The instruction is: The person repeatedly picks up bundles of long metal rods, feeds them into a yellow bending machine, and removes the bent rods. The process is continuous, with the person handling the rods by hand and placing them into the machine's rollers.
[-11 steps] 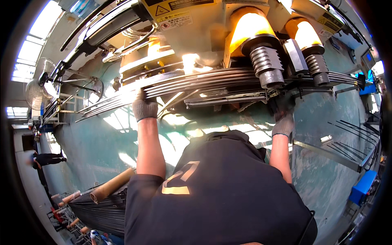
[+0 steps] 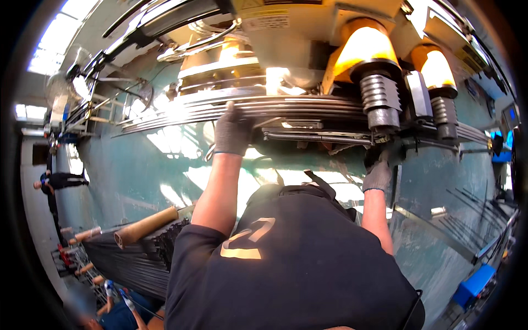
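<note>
My left hand [image 2: 231,133], in a grey knit glove, is closed around the near side of a bundle of long thin metal rods [image 2: 308,104], with a finger or thumb showing over the top. The rods run left to right across a machine, passing behind a ribbed metal roller [image 2: 380,100]. My right hand [image 2: 378,175], also gloved, is bent up under that roller against a dark part. Its fingertips are lost in shadow, and what they hold cannot be made out. A long coil spring [image 2: 319,137] lies between the hands, below the rods.
Yellow housings [image 2: 367,47] carry the rollers. A fan [image 2: 63,88] stands at far left. Cardboard tubes [image 2: 146,226] and black bundled material [image 2: 129,256] lie behind me at left, near a co-worker [image 2: 124,316]. Another person [image 2: 63,180] is farther off. A metal rack [image 2: 440,234] stands at right.
My left hand has moved right along the rods. My right hand has shifted slightly left relative to the roller. The view has turned a little, and more of the lower-left co-worker shows.
</note>
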The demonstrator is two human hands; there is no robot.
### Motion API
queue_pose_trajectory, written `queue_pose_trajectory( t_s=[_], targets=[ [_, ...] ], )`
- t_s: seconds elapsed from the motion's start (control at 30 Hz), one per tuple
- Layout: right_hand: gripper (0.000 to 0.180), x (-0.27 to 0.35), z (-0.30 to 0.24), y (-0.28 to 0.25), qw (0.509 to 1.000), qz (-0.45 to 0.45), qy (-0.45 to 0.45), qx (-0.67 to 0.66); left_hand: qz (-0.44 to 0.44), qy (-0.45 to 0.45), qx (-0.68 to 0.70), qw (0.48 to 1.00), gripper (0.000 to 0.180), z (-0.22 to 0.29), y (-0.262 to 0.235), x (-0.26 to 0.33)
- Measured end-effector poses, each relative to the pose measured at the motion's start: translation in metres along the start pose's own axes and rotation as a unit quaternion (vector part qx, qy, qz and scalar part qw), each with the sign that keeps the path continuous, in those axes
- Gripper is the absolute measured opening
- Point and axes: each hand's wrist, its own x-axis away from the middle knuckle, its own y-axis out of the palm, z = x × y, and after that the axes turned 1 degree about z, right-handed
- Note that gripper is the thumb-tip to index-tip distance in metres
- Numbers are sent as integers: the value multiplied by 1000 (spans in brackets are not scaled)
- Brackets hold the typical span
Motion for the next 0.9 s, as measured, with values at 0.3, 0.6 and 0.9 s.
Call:
queue_pose_trajectory(
  t_s=[0.3,0.6,0.9],
  targets=[
    [26,22,48,-24,987,-109,107,59,106,-16,481,870,60,28,-153,9],
    [28,75,106,-77,975,93,142,143,357,34,451,817,79,58,-437,-33],
    [27,192,181,-90,946,69,190,253,379,31,294,877,60,97,-583,-82]
  ],
)
